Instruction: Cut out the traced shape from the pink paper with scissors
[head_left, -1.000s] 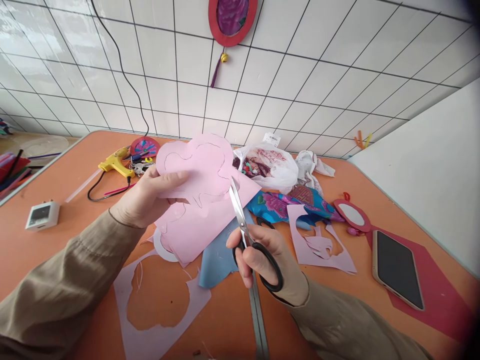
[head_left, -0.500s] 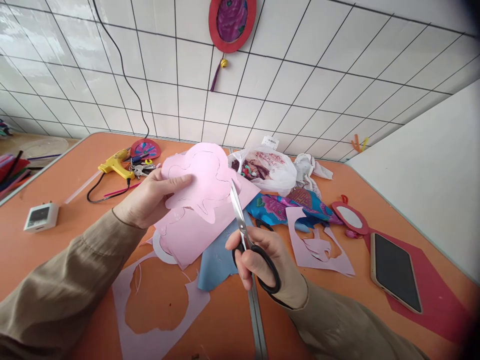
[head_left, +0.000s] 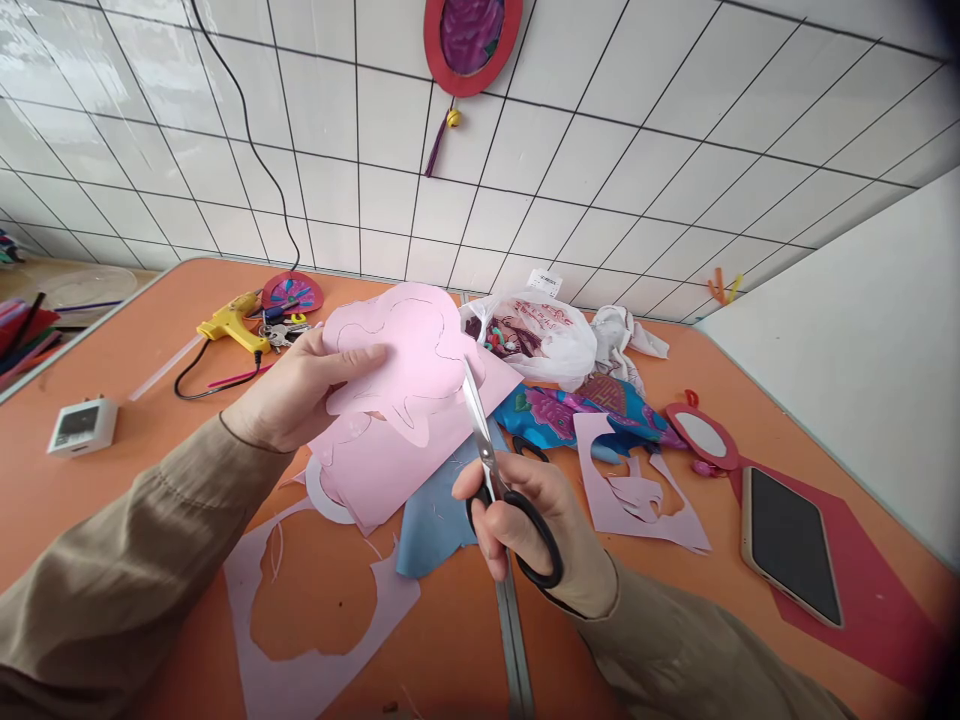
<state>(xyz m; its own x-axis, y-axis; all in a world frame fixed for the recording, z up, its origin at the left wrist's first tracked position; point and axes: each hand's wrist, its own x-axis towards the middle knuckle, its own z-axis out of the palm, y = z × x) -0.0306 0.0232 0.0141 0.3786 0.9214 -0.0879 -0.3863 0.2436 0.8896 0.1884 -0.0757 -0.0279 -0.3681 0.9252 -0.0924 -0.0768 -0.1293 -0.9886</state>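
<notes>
My left hand (head_left: 304, 385) pinches the left side of a pink sheet (head_left: 412, 335) with a curvy drawn outline, its thumb on top. Black-handled scissors (head_left: 480, 430) sit in my right hand (head_left: 544, 520), with fingers through the loops. Their blades point up and meet the right edge of the pink sheet. A strip hangs curled from the sheet's lower edge. Beneath it lie a larger pink sheet (head_left: 397, 470), a piece of blue fabric (head_left: 435, 530) and a pink offcut (head_left: 300, 680) with a big hole.
At the left are a yellow glue gun (head_left: 232, 325) with its cord and a white charger (head_left: 82, 425). Right of my hands lie flowered fabric (head_left: 547, 415), a pink offcut (head_left: 600, 500), a small mirror (head_left: 701, 435) and a phone (head_left: 793, 545). A plastic bag (head_left: 559, 345) stands behind.
The scissor blades look slightly more closed at the pink sheet's right edge. Both hands keep their grip and almost the same place, while the view has shifted a little.
</notes>
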